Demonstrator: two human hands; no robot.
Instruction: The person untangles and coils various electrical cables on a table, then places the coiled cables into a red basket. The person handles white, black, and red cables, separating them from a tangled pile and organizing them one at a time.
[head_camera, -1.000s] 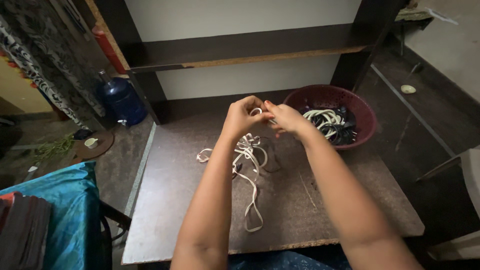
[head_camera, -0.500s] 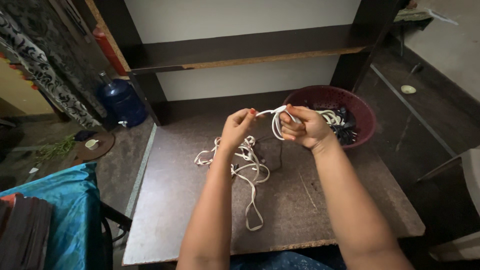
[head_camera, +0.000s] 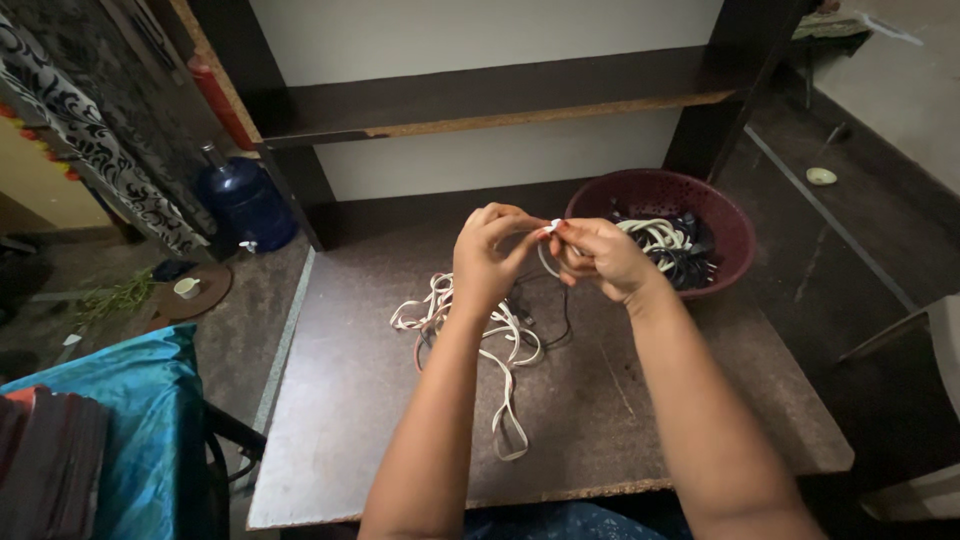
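A tangle of white cable (head_camera: 495, 340) lies on the brown table top (head_camera: 380, 420), trailing toward the near edge. My left hand (head_camera: 487, 255) and my right hand (head_camera: 598, 255) are raised above it, fingertips meeting, both pinching one white cable end with a loop hanging under the right hand. A thin black cable (head_camera: 560, 325) runs beside the white tangle.
A maroon perforated basket (head_camera: 665, 195) with white and black cables stands at the back right of the table. A dark shelf (head_camera: 480, 95) spans overhead. A blue water jug (head_camera: 243, 200) sits on the floor at left. A teal cloth (head_camera: 110, 420) lies near left.
My hands, apart with the cable stretched between them half a second ago, have come together again. The tangle on the table has shifted slightly.
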